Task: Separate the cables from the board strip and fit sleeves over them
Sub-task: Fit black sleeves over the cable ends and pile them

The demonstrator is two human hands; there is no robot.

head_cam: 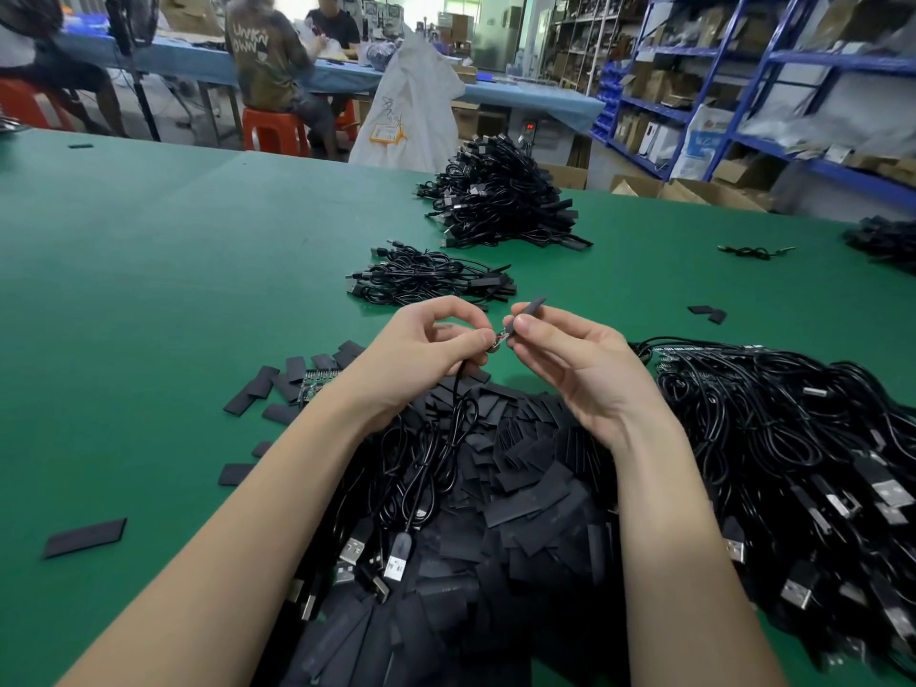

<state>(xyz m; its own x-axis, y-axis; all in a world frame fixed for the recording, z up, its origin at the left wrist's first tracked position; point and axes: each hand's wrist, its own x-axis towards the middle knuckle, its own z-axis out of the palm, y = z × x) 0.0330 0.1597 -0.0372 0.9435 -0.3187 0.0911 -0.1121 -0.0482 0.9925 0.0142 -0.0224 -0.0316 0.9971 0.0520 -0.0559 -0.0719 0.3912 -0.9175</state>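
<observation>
Cable [458, 404] end pinched in left hand [421, 349], above sleeve pile [520, 488] at near edge of green table [173, 270]. Black sleeve [530, 309] pinched in right hand [570, 354], tip just beside cable end.

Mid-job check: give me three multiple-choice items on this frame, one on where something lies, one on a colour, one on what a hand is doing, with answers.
1. Where does the green board strip lie?
A. Left of the left hand
B. On the far cable pile
C. Near the right table edge

2. What colour is the table?
A. Blue
B. Green
C. Grey

3. What is the right hand doing?
A. Resting flat on the table
B. Pinching a dark sleeve
C. Gripping a USB plug

Answers: 1 A, the strip shows among loose sleeves beside the left hand. 2 B, the whole top is green. 3 B, a sleeve sticks up from its fingertips, near the cable end held in the left hand.
</observation>
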